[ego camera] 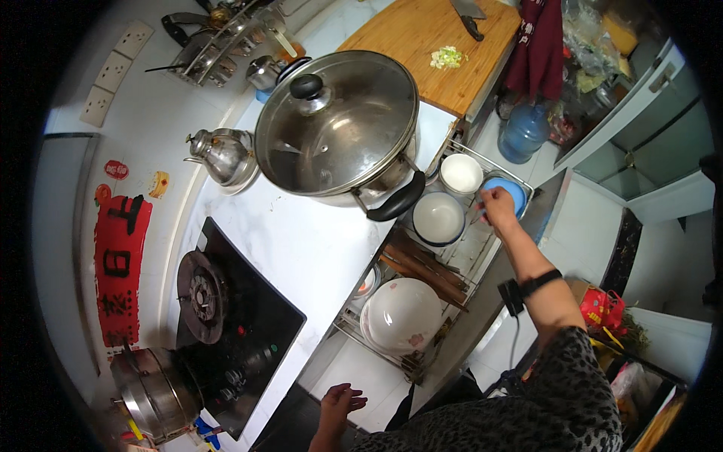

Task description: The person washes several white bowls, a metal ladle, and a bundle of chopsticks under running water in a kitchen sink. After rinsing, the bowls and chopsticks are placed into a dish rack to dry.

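Observation:
My right hand (497,207) reaches over a pulled-out wire drawer basket (477,257), beside a blue bowl (511,192). Its fingers are bent together, and whether something thin is between them is too small to tell. Near it in the basket are a white bowl (461,173) and a larger white bowl with a dark blue rim (439,218). Brown wooden pieces (423,263) and a big upside-down white bowl with a flower pattern (406,313) lie in the same basket. My left hand (340,402) hangs empty in front of the counter, fingers apart.
A large lidded steel pot (339,124) and a metal kettle (223,158) stand on the white counter (294,237). A wooden cutting board (412,34) bears a cleaver (471,20) and chopped scallion (447,57). Left is a black gas stove (248,316); a blue water jug (524,133) stands beyond the drawer.

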Available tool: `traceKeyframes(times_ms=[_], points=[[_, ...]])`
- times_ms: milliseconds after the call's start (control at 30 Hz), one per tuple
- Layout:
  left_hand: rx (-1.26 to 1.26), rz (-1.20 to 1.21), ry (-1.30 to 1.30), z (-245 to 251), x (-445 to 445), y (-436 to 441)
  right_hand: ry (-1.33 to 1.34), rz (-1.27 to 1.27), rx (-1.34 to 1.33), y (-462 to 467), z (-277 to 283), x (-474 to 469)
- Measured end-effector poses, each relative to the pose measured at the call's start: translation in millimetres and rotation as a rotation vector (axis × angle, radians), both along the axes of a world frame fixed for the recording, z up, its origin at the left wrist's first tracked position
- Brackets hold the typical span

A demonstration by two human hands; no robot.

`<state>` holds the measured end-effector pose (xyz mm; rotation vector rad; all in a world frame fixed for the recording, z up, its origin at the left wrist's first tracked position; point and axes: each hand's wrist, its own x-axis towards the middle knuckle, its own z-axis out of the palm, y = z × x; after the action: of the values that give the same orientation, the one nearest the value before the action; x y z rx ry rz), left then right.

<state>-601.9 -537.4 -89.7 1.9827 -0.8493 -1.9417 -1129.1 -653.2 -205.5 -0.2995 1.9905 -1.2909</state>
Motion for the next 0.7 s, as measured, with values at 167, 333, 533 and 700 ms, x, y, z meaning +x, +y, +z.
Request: traceKeyframes(times_ms=[167,333,533,700], points=[[-0.069,0.078,0.132,-1.7,33.3,16.0,0.038,0.026,-0.128,133.4,65.2,48.0],[-0.104,0.139,0.157,-3.1,83.2,49.6,-0.178,0.209,0.313,263.7,68.0,132.9],[-0.106,0.247,0.147,4.2,154.8,97.2,-0.517,0.31,0.235,288.3,28.1,233.3],[-0.13,0.388,0.115,8.6,207.8,141.0,-0.488,0.213,0.184,272.1,11.4,255.8]])
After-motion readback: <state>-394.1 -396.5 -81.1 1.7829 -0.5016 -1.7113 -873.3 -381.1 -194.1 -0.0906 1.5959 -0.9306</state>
